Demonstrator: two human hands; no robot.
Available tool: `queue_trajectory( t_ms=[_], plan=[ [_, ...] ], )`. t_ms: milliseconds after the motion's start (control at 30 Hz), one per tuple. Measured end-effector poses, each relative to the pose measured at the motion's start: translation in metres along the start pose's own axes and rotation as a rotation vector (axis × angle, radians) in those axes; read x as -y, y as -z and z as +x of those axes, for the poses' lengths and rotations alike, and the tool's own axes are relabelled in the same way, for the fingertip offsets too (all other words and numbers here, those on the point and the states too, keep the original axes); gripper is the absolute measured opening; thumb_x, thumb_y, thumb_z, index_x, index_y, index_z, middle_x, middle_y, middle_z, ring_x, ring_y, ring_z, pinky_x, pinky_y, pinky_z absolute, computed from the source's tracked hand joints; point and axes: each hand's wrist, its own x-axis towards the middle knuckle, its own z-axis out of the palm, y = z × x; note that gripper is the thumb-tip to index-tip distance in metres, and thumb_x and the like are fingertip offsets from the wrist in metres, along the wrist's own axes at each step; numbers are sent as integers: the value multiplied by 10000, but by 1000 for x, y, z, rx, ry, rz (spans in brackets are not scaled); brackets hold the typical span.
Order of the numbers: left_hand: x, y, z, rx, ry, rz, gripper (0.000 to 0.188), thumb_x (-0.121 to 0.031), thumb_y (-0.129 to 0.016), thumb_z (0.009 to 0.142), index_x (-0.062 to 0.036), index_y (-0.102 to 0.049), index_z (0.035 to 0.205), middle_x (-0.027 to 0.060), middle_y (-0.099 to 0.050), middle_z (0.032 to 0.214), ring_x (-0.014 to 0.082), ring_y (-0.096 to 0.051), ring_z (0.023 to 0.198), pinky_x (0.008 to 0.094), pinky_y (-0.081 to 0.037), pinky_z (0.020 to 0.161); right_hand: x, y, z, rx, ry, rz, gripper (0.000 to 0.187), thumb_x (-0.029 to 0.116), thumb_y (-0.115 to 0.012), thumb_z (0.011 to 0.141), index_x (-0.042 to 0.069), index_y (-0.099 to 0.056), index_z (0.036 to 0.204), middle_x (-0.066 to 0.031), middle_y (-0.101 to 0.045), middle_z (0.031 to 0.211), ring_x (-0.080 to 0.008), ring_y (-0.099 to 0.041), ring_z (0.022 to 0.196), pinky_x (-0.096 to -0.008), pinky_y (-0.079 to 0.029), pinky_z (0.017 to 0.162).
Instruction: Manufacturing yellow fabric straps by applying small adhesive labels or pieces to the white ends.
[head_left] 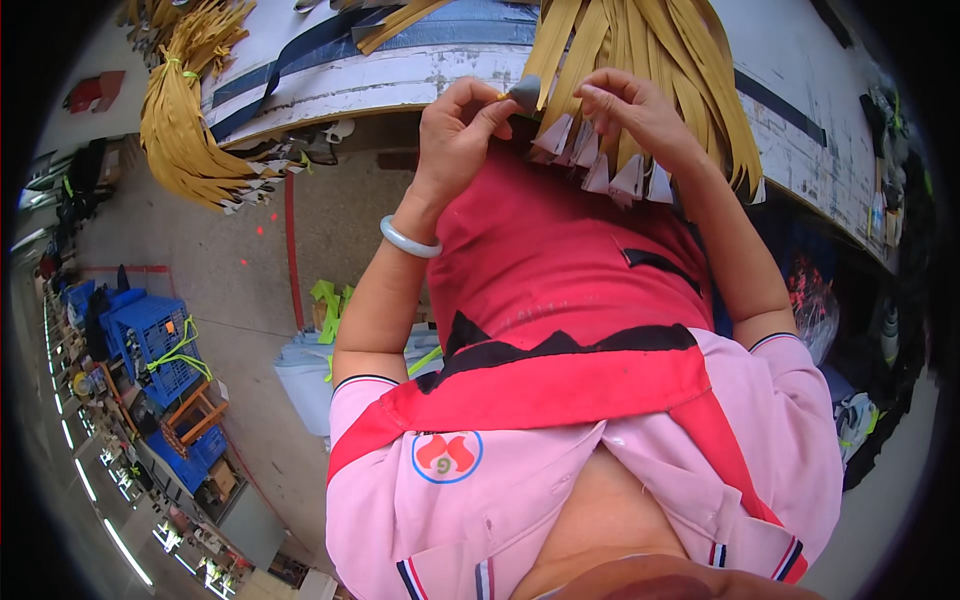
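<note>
My left hand (462, 130), a pale bangle (408, 238) on its wrist, pinches a small grey cone-shaped piece (526, 92) by a yellowish end between thumb and fingertips. That piece is held at the table edge, just left of a thick bundle of mustard-yellow straps (690, 70). White pointed tips (628, 180) finish the straps where they hang over the edge toward my red apron (560, 250). Over this bundle hovers my right hand (635, 115), its fingers loosely bent and apart, with nothing visible in them. Whether its fingertips touch a strap is hard to tell.
A second bundle of yellow straps (180, 130) droops off the table's left part. Dark blue strips (290, 60) lie along the worn white table (400, 82). Blue crates (160, 345) stand on the floor at left, and folded pale sheets (305, 375) sit beside my left elbow.
</note>
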Motion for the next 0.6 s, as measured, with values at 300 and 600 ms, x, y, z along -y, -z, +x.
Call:
queue_trajectory(
  t_ms=[300, 600],
  plan=[
    [-42, 128, 63, -494, -299, -520, 178, -79, -562, 976, 1, -531, 1131, 147, -616, 1074, 274, -683, 892, 373, -597, 815, -5, 2, -6, 48, 23, -158, 193, 232, -602, 976, 53, -624, 1045, 32, -578, 817, -35, -533, 667, -194, -456, 607],
    [39, 22, -6, 101, 185, 164, 121, -24, -632, 907, 13, -679, 1011, 21, -687, 881, 81, -624, 795, 231, -523, 729, -8, -15, -7, 62, 335, -688, 121, 153, -609, 933, 67, -616, 1018, -29, -594, 899, -197, -626, 772, -326, -497, 674]
  ],
)
